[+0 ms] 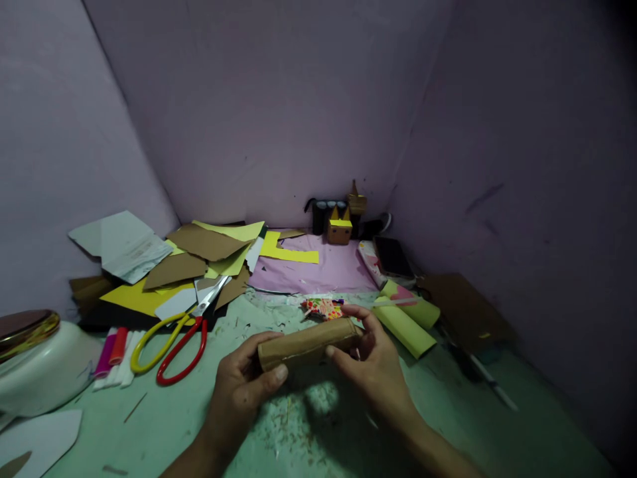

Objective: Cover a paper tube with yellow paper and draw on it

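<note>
A brown cardboard tube point(308, 344) is held level above the green tabletop, between my two hands. My left hand point(243, 385) grips its left end, with the thumb on the near side. At the other end, my right hand point(373, 352) pinches the tube between thumb and fingers. A seam runs along the tube's side facing me. Just behind it lies a small flower-patterned piece point(323, 308), partly covered by the tube and right hand. Scissors point(192, 325) with one yellow and one red handle rest to the left.
Paper and cardboard scraps point(209, 242) are heaped at the back left, beside marker-like sticks point(118, 345). Rolled yellow-green paper point(405, 325), a phone point(393, 257) and a brown board point(468, 309) lie to the right. A small cardboard figure point(340, 231) stands by the back wall.
</note>
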Demonstrator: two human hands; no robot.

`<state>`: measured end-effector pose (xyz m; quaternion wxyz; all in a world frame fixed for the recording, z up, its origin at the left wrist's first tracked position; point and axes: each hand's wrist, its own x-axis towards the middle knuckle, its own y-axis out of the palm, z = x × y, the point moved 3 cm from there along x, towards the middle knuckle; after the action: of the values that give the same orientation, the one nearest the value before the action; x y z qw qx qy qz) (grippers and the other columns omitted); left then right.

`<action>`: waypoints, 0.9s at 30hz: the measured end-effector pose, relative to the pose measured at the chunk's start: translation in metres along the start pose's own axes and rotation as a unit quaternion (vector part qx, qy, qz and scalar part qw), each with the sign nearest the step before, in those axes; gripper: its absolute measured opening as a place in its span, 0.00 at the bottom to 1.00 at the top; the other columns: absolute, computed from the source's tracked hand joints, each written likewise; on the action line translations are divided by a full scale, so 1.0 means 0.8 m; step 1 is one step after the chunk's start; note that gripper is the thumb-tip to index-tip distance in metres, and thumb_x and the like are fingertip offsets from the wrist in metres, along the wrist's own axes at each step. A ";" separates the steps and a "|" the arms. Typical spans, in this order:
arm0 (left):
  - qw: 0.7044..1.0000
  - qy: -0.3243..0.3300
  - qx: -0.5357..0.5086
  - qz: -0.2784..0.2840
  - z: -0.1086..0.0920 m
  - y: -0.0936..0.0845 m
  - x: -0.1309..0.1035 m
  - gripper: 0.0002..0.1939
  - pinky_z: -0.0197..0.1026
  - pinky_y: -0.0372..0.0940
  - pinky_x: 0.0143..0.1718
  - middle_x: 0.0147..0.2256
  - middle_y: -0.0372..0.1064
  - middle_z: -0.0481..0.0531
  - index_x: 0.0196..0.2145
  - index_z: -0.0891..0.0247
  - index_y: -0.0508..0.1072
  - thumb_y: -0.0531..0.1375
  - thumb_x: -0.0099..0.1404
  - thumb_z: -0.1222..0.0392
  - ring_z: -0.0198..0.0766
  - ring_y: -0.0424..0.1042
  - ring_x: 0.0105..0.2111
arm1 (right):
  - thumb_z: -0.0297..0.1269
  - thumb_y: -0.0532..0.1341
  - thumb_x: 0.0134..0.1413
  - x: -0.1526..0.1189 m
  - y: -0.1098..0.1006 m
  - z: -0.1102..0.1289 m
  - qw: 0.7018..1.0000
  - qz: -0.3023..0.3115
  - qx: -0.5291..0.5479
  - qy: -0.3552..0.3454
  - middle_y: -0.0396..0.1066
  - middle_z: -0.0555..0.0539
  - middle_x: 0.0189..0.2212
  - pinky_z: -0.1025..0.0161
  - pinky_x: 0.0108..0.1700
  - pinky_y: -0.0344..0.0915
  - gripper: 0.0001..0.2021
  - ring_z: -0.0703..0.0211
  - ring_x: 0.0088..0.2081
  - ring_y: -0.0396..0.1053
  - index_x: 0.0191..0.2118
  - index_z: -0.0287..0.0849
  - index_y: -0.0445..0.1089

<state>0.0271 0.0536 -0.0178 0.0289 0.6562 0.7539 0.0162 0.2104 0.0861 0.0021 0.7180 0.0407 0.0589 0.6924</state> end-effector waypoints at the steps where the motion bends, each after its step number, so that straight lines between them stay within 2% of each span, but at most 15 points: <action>1: 1.000 0.000 0.007 -0.004 -0.002 0.002 -0.001 0.21 0.38 0.67 0.34 0.33 0.75 0.50 0.39 0.63 0.75 0.68 0.47 0.54 0.41 0.72 0.33 | 0.33 0.64 0.31 -0.001 0.000 0.001 1.000 -0.002 -0.009 -0.001 0.67 0.55 0.25 0.64 0.29 0.61 0.28 0.57 0.31 0.68 0.46 0.44 0.60; 6: 0.995 0.036 0.082 -0.052 -0.007 0.010 -0.005 0.23 0.39 0.64 0.32 0.32 0.69 0.47 0.40 0.61 0.68 0.66 0.47 0.52 0.40 0.69 0.31 | 0.33 0.63 0.32 -0.012 0.004 0.002 0.997 -0.017 -0.060 -0.035 0.70 0.53 0.26 0.63 0.31 0.65 0.25 0.57 0.30 0.69 0.43 0.44 0.62; 10: 0.987 0.060 0.121 -0.084 -0.006 0.013 -0.008 0.23 0.40 0.64 0.33 0.34 0.66 0.47 0.40 0.59 0.64 0.65 0.47 0.52 0.42 0.68 0.33 | 0.32 0.63 0.34 -0.020 0.008 -0.006 0.996 -0.013 -0.073 -0.058 0.72 0.52 0.25 0.62 0.32 0.68 0.22 0.57 0.28 0.70 0.41 0.45 0.61; 20: 0.998 0.030 0.032 -0.050 -0.005 0.015 -0.010 0.22 0.37 0.61 0.29 0.31 0.65 0.45 0.37 0.59 0.63 0.67 0.45 0.54 0.38 0.65 0.29 | 0.32 0.65 0.32 -0.024 0.006 -0.008 0.991 -0.051 -0.089 -0.088 0.72 0.51 0.30 0.61 0.33 0.70 0.19 0.56 0.30 0.72 0.36 0.46 0.65; 27: 0.998 0.023 0.033 -0.038 -0.004 0.012 -0.008 0.21 0.36 0.61 0.28 0.30 0.65 0.45 0.36 0.59 0.65 0.67 0.47 0.53 0.37 0.65 0.29 | 0.32 0.65 0.34 -0.022 0.003 -0.013 0.991 -0.035 -0.095 -0.091 0.71 0.51 0.30 0.62 0.33 0.70 0.19 0.57 0.30 0.71 0.37 0.46 0.64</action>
<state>0.0369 0.0485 -0.0141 -0.0096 0.6272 0.7788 0.0049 0.2060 0.0687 -0.0077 0.7449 0.0332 -0.0714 0.6625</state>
